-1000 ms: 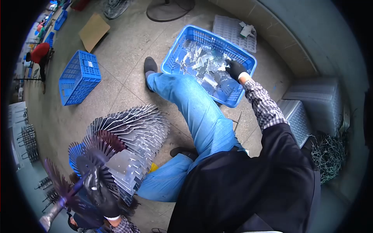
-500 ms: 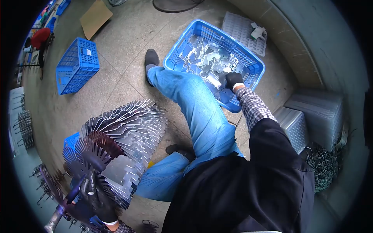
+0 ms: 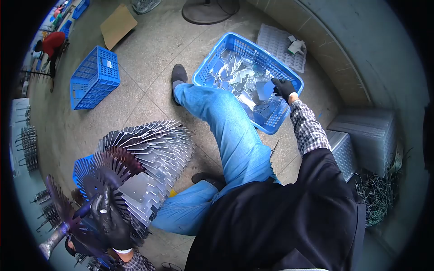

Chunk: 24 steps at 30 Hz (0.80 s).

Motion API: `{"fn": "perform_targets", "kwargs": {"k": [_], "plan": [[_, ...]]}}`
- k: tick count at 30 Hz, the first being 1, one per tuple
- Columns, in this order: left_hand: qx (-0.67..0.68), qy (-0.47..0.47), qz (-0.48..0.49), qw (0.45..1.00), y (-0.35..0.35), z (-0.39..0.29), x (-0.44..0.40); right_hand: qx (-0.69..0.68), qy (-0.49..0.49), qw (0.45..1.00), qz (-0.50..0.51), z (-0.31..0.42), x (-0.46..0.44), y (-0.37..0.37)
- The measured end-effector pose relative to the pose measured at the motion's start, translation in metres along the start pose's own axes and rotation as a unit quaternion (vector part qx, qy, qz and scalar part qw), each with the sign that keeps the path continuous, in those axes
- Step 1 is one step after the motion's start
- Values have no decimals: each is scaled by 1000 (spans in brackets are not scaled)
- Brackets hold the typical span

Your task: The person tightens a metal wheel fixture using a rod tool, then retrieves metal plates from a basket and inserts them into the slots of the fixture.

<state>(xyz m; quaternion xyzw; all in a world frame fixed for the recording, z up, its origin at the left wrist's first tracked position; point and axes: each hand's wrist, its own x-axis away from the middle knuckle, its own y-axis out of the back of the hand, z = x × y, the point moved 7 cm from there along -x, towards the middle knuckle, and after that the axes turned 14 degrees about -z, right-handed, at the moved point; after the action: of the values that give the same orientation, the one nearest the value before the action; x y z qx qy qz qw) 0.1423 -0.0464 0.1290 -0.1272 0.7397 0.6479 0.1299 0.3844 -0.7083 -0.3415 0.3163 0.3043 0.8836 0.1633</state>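
My right hand (image 3: 285, 89), in a black glove, pinches a flat blue-grey metal plate (image 3: 265, 91) by its edge above the blue basket (image 3: 296, 80). Many loose shiny metal plates (image 3: 242, 72) lie jumbled in that basket. At the lower left my left hand (image 3: 107, 219), also gloved in black, is closed on the dark central shaft of a round rack (image 3: 106, 176) with slotted, fan-like discs. Dense rows of upright metal plates (image 3: 158, 153) fill the rack's far side. The grasping side of my left fingers is partly hidden.
Another blue crate (image 3: 97, 77) lies on its side at the left, near a cardboard sheet (image 3: 118, 26). Stacked clear plastic trays (image 3: 361, 135) and a tangle of green wire (image 3: 375, 198) stand at the right. Another person in red (image 3: 53, 44) bends at the far left.
My right hand has risen slightly from the loose plates and now shows a plate in its fingers. The rack's discs have turned or shifted slightly; my left hand remains on it.
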Motion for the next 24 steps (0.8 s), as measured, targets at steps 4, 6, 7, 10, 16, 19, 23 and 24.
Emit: {"fn": "perform_targets", "kwargs": {"k": [4,6,7,10,16,19,23,24], "plan": [[40,-7,-19,999,4,-6,-4,-265,-41,963,-19,67,58,35],[68,3,-31,997,7,-9,-6,-259,55,964,6,125,104,47],[78,10,-37,996,9,-9,-7,-255,101,961,23,155,132,48],[169,64,-65,981,10,-10,-8,-450,134,874,123,236,220,17],[174,3,-69,982,21,-53,-29,-356,402,803,259,335,379,-51],[202,67,-90,973,20,-56,-30,-380,298,777,403,353,430,-83],[347,227,-59,908,3,-37,-15,-337,425,723,428,380,487,-71],[348,227,-60,908,2,-40,-16,-337,427,723,427,383,492,-60]]}}
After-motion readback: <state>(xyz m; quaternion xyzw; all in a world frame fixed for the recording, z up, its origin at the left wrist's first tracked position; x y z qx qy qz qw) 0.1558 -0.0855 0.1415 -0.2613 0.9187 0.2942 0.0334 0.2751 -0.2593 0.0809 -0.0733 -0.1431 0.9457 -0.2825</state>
